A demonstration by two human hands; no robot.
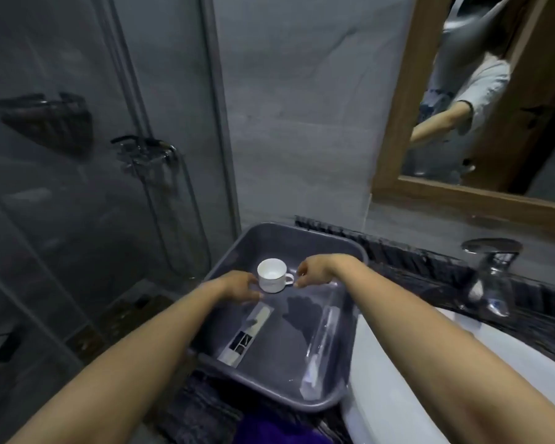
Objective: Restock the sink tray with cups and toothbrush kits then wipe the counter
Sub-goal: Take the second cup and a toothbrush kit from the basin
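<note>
A grey plastic tray [289,394] sits on the dark counter left of the sink. Inside it stands a white cup [272,274] with its handle pointing right. Two wrapped toothbrush kits lie in the tray: one [247,334] near the middle, the other [318,347] along the right wall. My left hand [240,285] hovers just left of the cup, fingers apart, close to its side. My right hand [313,272] hangs just right of the handle, fingers curled downward and holding nothing.
A white sink basin [398,379] lies to the right, with a chrome faucet [491,270] behind it. A purple cloth [269,431] lies at the near counter edge below the tray. A wood-framed mirror [462,190] hangs above; a glass shower wall [77,187] stands left.
</note>
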